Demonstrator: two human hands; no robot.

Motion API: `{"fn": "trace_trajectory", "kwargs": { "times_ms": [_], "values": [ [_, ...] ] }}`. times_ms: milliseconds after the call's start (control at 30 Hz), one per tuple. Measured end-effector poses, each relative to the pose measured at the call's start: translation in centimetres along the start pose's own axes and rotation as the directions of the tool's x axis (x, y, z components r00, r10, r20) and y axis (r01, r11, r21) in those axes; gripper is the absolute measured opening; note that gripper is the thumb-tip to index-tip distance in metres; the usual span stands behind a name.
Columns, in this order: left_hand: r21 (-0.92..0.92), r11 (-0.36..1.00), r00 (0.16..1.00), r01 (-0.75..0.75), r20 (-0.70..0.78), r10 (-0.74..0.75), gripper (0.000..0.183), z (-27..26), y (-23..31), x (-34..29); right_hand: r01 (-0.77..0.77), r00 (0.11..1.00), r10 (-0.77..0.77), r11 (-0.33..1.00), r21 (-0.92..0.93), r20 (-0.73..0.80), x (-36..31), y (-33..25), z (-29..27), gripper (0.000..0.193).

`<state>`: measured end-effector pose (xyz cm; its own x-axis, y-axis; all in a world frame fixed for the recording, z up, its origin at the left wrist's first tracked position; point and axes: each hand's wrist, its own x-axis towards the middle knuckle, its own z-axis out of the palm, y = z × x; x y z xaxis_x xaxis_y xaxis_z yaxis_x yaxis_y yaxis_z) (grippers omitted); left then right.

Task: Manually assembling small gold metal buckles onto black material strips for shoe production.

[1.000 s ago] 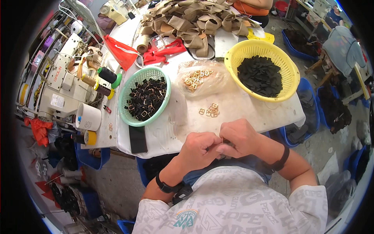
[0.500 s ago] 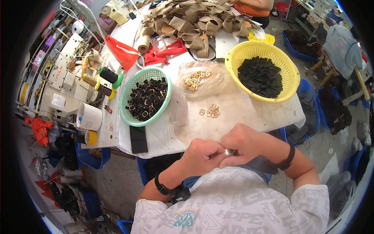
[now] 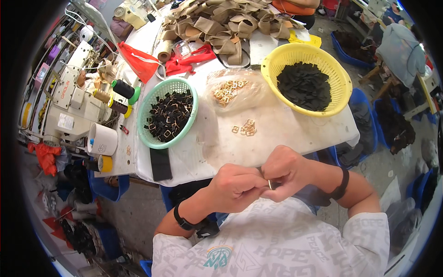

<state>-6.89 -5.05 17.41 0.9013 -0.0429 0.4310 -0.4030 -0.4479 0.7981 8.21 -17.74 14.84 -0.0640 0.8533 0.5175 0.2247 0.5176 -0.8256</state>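
My left hand (image 3: 236, 187) and my right hand (image 3: 287, 170) meet just off the table's near edge, fingers pinched together. Between their fingertips shows the shiny edge of a gold metal ring (image 3: 270, 184); a dark bit beside it is too small to make out. Ahead of them on the table lies a small pile of square gold rings (image 3: 249, 128). Behind it, a clear plastic bag (image 3: 244, 99) holds many more. The green basket (image 3: 142, 124) contains black fabric tabs with gold rings on them. Plain black fabric pieces (image 3: 303, 87) fill the yellow basket (image 3: 340, 92).
A black phone (image 3: 160, 164) lies at the table's near left edge. Left stand a sewing machine (image 3: 76, 104), thread cones (image 3: 123, 89) and a white cup (image 3: 102, 139). Brown fabric pieces (image 3: 212, 27) heap up at the back, near another person's arm. Blue bins (image 3: 364, 111) stand on the right.
My hands stay together, with the fingers shifting around the gold ring, which has turned to show a thin edge. The view has moved slightly, so the table things appear a little further left.
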Motion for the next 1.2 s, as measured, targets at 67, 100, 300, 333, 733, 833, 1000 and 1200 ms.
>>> {"fn": "trace_trajectory", "kwargs": {
  "times_ms": [67,100,300,333,733,833,1000,1200],
  "values": [
    [0.004,1.0,1.0,-0.007,-0.011,0.007,0.013,0.0,-0.2,0.0,-0.025,1.0,0.025,1.0,-0.012,-0.002,0.0,-0.2,-0.1,0.033],
    [0.004,1.0,1.0,-0.011,-0.017,0.011,0.013,0.0,-0.3,0.0,-0.038,0.999,0.038,0.999,-0.02,-0.003,0.0,-0.3,-0.2,0.033],
    [0.028,1.0,1.0,0.014,-0.003,-0.014,0.013,0.1,-0.8,-0.8,-0.062,0.998,0.061,0.997,-0.034,-0.035,-0.9,0.0,-0.3,0.032],
    [0.027,1.0,1.0,0.01,-0.011,-0.01,0.012,0.2,-0.9,-0.8,-0.075,0.996,0.073,0.997,-0.036,-0.041,-1.0,0.0,-0.4,0.033],
    [-0.566,0.677,0.86,0.47,0.12,-0.496,0.008,0.3,-1.8,-1.4,-0.493,0.859,0.493,0.729,0.474,0.136,-1.7,-0.2,-0.5,0.014],
    [-0.598,0.637,0.849,0.487,0.151,-0.507,0.009,0.4,-2.0,-1.5,-0.567,0.81,0.551,0.651,0.504,0.2,-1.5,-0.6,-0.9,0.014],
    [-0.608,0.603,0.835,0.516,0.203,-0.511,0.009,0.4,-2.0,-1.0,-0.575,0.799,0.577,0.646,0.502,0.171,-1.6,-0.5,-0.5,0.024],
    [-0.75,0.489,0.871,0.446,0.237,-0.431,0.011,0.5,-2.7,-1.3,-0.465,0.818,0.569,0.572,0.676,0.081,-2.7,-0.6,0.6,0.029]
  ]
}}
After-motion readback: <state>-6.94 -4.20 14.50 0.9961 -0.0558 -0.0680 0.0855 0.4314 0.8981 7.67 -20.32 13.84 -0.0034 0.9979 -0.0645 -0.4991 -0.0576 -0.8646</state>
